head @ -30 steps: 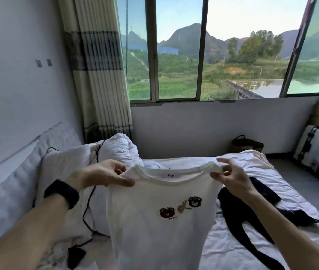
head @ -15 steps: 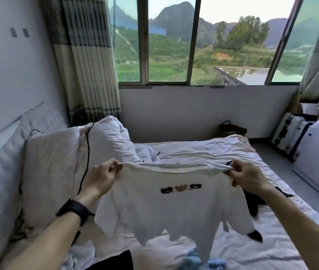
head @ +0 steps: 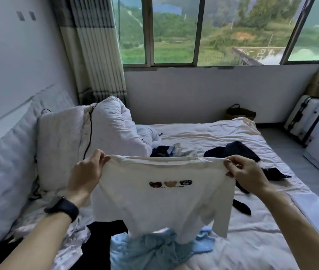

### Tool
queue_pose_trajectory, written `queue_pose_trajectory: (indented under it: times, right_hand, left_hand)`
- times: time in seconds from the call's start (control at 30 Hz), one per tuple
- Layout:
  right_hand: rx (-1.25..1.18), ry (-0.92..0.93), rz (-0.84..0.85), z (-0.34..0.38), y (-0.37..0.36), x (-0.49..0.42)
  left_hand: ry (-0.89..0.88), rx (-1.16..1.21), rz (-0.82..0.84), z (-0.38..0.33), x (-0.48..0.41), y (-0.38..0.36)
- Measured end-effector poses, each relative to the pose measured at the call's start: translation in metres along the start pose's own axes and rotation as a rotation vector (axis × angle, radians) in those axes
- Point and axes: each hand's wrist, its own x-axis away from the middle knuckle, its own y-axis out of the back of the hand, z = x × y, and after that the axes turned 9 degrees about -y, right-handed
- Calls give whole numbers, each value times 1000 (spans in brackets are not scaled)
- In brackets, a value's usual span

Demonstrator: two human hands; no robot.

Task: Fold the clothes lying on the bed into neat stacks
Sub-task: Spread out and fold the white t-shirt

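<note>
A white T-shirt [head: 162,203] with three small bear faces on the chest hangs spread in the air over the bed [head: 223,137]. My left hand [head: 86,174] pinches its left shoulder and my right hand [head: 246,176] pinches its right shoulder. The hem droops over a crumpled light blue garment [head: 154,248] near me. A black garment [head: 100,240] lies to the left of the blue one. Dark clothes [head: 234,151] lie on the sheet beyond my right hand, and a small mixed heap [head: 166,151] sits behind the shirt's collar.
White pillows [head: 61,141] and a bunched duvet [head: 115,129] with a black cable [head: 89,131] line the padded headboard on the left. A patterned grey-white cloth [head: 67,244] lies by my left forearm. A basket [head: 240,114] and white suitcases [head: 306,121] stand on the floor right of the bed.
My view has tilted further down. Both hands have lowered the shirt toward the bed, still holding its shoulders, so the blue and black garments near me now show.
</note>
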Motion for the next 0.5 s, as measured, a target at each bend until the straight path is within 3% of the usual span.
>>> queue_pose_trajectory:
  times: [0.13,0.37,0.43,0.5]
  right_hand:
    - [-17,73,-86,-30,7,31]
    - [-101,395,-350,-51,17,76]
    - [-113,404,-427,-58,19,84]
    - [-106,418,-490,-64,25,88]
  left_hand:
    - [-17,-51,-80,-31,51,14]
    - [495,-56,-296,-111,95,33]
    - [482,-140,-279,-121,103,40]
    - [342,-207,-231,-119,109,48]
